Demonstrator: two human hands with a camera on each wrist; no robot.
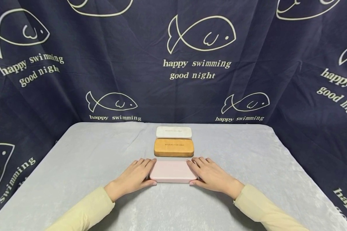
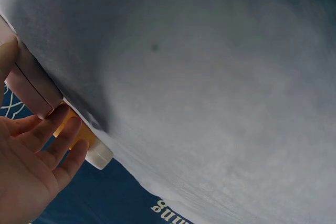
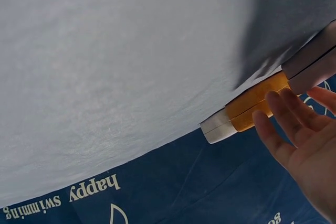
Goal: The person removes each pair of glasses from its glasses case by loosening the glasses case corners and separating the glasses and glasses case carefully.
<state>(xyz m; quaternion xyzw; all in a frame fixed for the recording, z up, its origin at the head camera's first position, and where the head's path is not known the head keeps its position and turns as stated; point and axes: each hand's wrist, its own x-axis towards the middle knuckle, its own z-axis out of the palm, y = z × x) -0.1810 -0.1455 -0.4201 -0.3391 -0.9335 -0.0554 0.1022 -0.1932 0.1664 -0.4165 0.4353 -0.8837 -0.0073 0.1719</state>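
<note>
A pink glasses case [image 1: 173, 170] lies nearest the person, its lid down. The left hand [image 1: 136, 175] grips its left end, thumb at the front edge and index finger at the back corner. At the opposite end, the right hand [image 1: 215, 176] holds it in the same way. The other fingers of both hands extend loosely past the case. Behind it sits an orange glasses case [image 1: 173, 147], and a white glasses case [image 1: 173, 132] stands behind that one. In the right wrist view, the seam of the pink case [image 3: 313, 59] looks closed.
A pale grey cloth covers the table [image 1: 60, 173]. Beyond its back edge hangs a dark blue curtain [image 1: 150, 83] printed with fish and words, which also runs along both sides.
</note>
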